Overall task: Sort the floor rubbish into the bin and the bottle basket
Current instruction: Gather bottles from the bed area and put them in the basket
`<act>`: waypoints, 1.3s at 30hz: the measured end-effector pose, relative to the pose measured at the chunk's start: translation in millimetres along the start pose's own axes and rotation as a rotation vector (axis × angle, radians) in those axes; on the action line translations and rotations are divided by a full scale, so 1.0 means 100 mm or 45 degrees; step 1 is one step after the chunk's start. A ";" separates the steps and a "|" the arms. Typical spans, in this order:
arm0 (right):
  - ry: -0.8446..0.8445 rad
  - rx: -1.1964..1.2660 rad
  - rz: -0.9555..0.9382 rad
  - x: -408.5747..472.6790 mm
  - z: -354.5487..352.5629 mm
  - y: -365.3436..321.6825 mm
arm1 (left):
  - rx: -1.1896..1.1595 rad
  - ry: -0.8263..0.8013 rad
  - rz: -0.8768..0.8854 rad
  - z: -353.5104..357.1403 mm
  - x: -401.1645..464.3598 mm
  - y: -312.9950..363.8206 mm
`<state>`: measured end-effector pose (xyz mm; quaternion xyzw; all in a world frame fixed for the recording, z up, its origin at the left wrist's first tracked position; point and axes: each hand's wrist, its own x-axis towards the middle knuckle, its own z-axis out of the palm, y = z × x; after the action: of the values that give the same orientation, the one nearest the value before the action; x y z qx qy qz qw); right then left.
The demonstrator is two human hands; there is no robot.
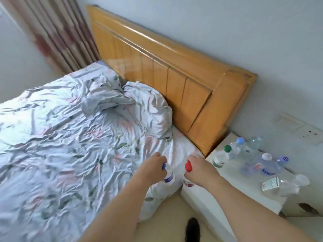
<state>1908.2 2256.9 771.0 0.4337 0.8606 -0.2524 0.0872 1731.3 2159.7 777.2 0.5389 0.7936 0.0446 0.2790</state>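
My left hand [154, 167] grips a clear plastic bottle with a blue cap [168, 175], held over the near corner of the bed. My right hand [199, 167] grips a second clear bottle with a red cap [188, 166], held between the bed and the white bedside stand [206, 194]. Both bottles hang down from the fists and are partly hidden by my fingers. No bin or basket shows in this view.
Several empty plastic bottles stand and lie on the white stand, among them one with a green cap [222, 155] and one lying flat [279, 185]. The bed [61, 137] with a crumpled floral sheet fills the left. A wooden headboard [174, 70] stands against the wall. My dark shoe [192, 227] is on the floor.
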 end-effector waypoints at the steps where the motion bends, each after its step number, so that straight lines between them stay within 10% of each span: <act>1: -0.006 -0.028 -0.089 0.01 0.05 -0.36 | -0.050 0.051 -0.065 -0.13 -0.27 -0.30; 17: -0.132 0.016 -1.062 -1.37 1.54 -5.39 | -0.342 0.872 -0.901 -0.76 -4.95 -3.69; 39: -0.362 -0.075 -1.556 -3.28 4.17 -10.26 | -0.348 1.073 -1.433 -0.95 -9.13 -7.34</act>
<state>1268.5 1304.8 902.7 -0.1772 0.9397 -0.2879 0.0527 1315.4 1073.7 945.1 -0.0551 0.9788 0.1973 -0.0054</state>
